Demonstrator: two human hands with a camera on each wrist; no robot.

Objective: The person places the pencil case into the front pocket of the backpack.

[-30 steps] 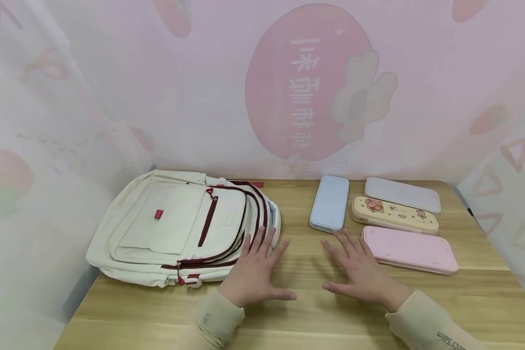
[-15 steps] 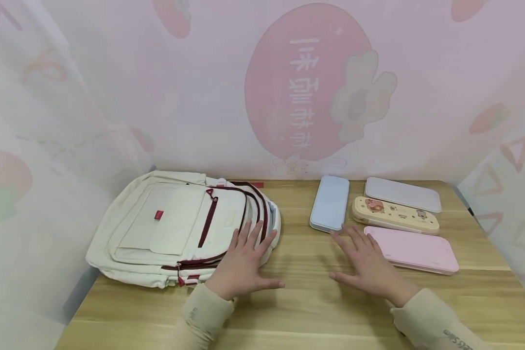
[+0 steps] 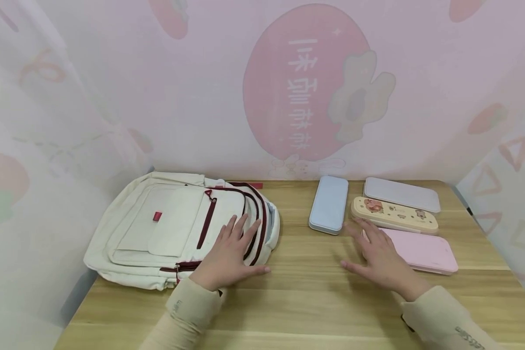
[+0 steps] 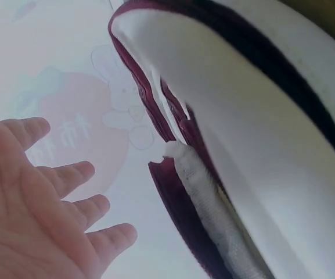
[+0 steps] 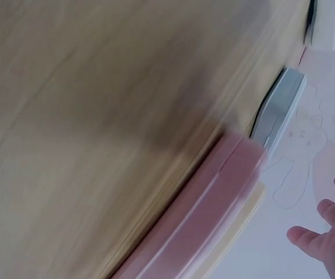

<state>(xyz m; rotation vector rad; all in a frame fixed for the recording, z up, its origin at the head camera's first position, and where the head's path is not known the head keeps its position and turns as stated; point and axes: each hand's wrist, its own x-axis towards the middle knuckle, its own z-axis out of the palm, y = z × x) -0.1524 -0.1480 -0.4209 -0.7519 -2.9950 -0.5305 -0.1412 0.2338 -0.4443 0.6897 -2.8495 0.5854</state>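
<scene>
In the head view a white backpack (image 3: 170, 223) with dark red zips lies on the table's left side. My left hand (image 3: 227, 255) is spread over its near right corner, holding nothing; the left wrist view shows the fingers apart from the bag's zipped edge (image 4: 179, 192). My right hand (image 3: 380, 257), fingers spread and holding nothing, hovers by the left end of a pink case (image 3: 424, 250). Behind that lie a cream case (image 3: 395, 214) with cartoon prints and a pale lilac case (image 3: 402, 193). A light blue case (image 3: 329, 201) lies left of them, pointing away from me.
The wooden table (image 3: 306, 311) ends at the back against a pink printed curtain (image 3: 201, 97). More printed cloth hangs on the left and right sides. Bare wood shows between the two hands and along the front.
Both hands have moved apart: the left one leftward further over the backpack, the right one rightward to the pink case. The bag and cases have stayed in place.
</scene>
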